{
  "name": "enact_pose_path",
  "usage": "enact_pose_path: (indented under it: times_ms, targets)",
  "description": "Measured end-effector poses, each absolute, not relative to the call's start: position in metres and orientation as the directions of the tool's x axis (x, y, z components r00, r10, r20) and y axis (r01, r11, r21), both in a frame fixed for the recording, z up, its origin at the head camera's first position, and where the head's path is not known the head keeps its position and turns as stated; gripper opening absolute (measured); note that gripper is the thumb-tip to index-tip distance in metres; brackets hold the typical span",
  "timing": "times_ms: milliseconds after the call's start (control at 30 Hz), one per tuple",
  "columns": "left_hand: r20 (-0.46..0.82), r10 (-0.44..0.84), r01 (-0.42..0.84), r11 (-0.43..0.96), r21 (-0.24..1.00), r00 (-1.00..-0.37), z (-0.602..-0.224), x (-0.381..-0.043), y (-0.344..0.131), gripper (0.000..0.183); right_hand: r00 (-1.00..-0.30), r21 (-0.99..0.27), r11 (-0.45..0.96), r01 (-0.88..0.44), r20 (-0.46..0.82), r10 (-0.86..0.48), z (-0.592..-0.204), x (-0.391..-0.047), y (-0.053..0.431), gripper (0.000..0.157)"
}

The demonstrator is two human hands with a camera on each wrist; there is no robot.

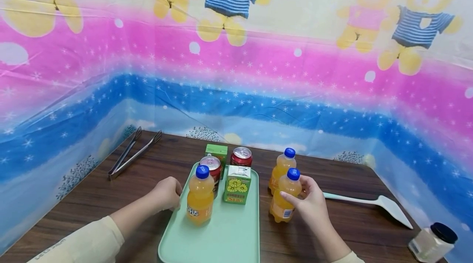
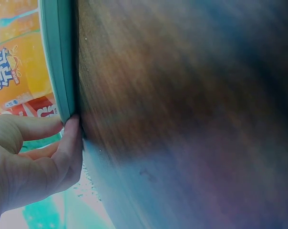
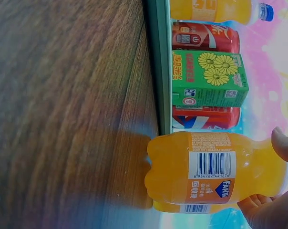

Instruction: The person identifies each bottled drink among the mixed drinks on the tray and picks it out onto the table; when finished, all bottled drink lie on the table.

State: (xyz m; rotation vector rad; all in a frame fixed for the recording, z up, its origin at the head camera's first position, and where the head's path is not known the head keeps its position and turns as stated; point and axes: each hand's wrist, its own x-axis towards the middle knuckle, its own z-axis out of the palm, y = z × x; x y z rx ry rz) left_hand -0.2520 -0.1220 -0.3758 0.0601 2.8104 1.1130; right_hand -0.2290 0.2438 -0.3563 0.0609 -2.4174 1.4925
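My left hand (image 1: 168, 193) pinches the left rim of a pale green tray (image 1: 221, 238); thumb and fingertips meet at that edge in the left wrist view. To the tray's right, my right hand (image 1: 312, 199) grips an orange soda bottle (image 1: 284, 197) with a blue cap, thumb and fingers around its upper part. The bottle is upright, and a second orange soda bottle (image 1: 278, 168) stands right behind it. On the tray are another orange soda bottle (image 1: 200, 197), a green drink carton (image 1: 236, 189) with yellow flowers, and a red soda can (image 1: 212, 164).
Another red can (image 1: 242, 156) and green carton (image 1: 216, 150) stand at the tray's far end. Metal tongs (image 1: 129, 156) lie back left on the wooden table (image 1: 122, 218). At right are a pale spatula (image 1: 391, 207) and a black-lidded jar (image 1: 432, 242). Patterned cloth walls surround the table.
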Motion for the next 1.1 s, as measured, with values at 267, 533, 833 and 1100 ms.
enact_pose_path:
  times_ms: [267,533,833,1100]
  targets:
    - [-0.084,0.077,-0.001,0.731,0.682,-0.993,-0.3747,-0.2511,-0.1223,0.028,-0.957,-0.883,0.430,-0.189,0.264,0.119,-0.3595,-0.2299,0.2443,0.060]
    - [-0.110,0.053,-0.036,0.732,0.680,-0.993,-0.3751,-0.2509,-0.1218,0.028,-0.959,-0.890,0.417,-0.185,0.257,0.123,-0.3620,-0.2299,0.2438,0.061]
    - [-0.092,0.075,-0.007,0.737,0.676,-0.993,-0.3744,-0.2505,-0.1219,0.027,-0.963,-0.896,0.415,-0.158,0.233,0.136,-0.3601,-0.2285,0.2435,0.067]
    - [-0.078,0.085,0.010,0.740,0.673,-0.993,-0.3751,-0.2506,-0.1213,0.026,-0.957,-0.886,0.435,-0.161,0.248,0.149,-0.3594,-0.2254,0.2439,0.074]
